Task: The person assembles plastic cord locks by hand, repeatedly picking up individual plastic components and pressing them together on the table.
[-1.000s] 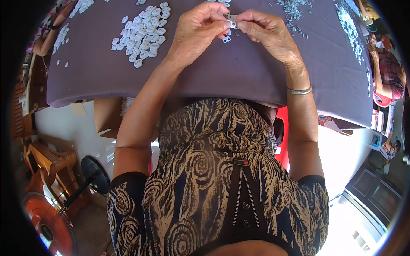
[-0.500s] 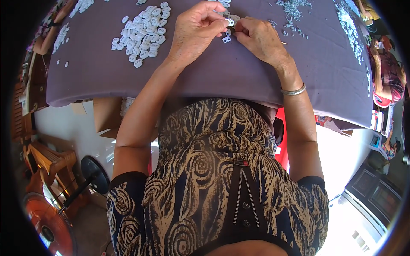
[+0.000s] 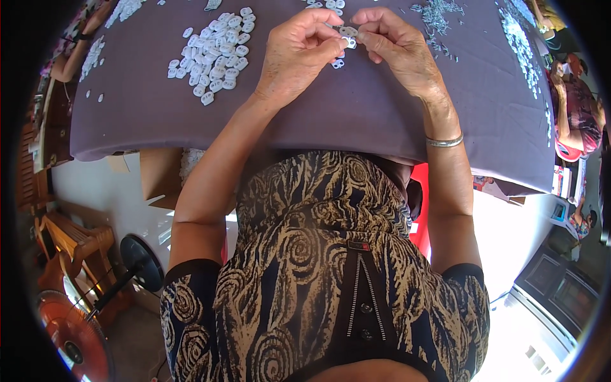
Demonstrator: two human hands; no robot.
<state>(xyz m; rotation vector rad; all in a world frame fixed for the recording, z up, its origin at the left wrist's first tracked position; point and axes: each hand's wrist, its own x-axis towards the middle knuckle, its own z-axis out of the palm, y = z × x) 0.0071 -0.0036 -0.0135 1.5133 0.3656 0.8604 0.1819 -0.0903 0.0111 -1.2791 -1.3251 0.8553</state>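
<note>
My left hand (image 3: 294, 54) pinches a small white two-holed plastic piece (image 3: 349, 42) between thumb and forefinger. Just right of it, my right hand (image 3: 402, 54) has its thumb and forefinger pressed together, close against the piece; whatever they grip is too small to make out. More white two-holed pieces lie on the cloth under and beyond the fingertips, one of them a loose piece (image 3: 338, 63) below the held one. A heap of oval white pieces (image 3: 216, 54) spreads out left of my left hand.
A purple-brown cloth (image 3: 356, 121) covers the table. Beyond my right hand lies a pile of tiny metallic parts (image 3: 439, 19). More white pieces (image 3: 519, 44) lie at the far right. Other people sit at both sides. A fan (image 3: 70, 337) stands at lower left.
My right hand has turned and shifted slightly right, its fingers now lifted and more spread. A thin pale stick tip that showed beside it is out of sight. My left hand keeps its pinch.
</note>
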